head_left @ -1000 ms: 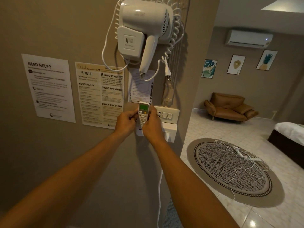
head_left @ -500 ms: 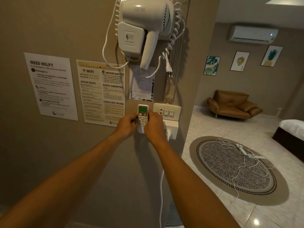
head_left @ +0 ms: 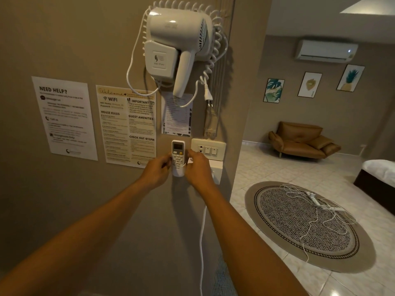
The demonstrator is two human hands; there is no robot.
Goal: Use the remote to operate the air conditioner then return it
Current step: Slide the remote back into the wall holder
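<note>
A white remote (head_left: 178, 154) with a small screen and several buttons stands upright against the beige wall, its lower end inside a white wall holder (head_left: 178, 172). My left hand (head_left: 157, 170) touches the remote's left side with its fingertips. My right hand (head_left: 197, 167) pinches the right side. The white air conditioner (head_left: 326, 50) hangs high on the far wall of the room at the right, with a small light lit on its front.
A white hair dryer (head_left: 177, 48) with a coiled cord hangs above the remote. A switch plate (head_left: 208, 149) sits just right of it. Paper notices (head_left: 64, 117) cover the wall at left. A round rug (head_left: 307, 226) with white cables, a brown armchair (head_left: 301, 139) and a bed corner (head_left: 378, 174) lie at right.
The remote has slid down into the wall holder, held by both hands. Its screen went from lit green to dim. My fingers have loosened on its sides.
</note>
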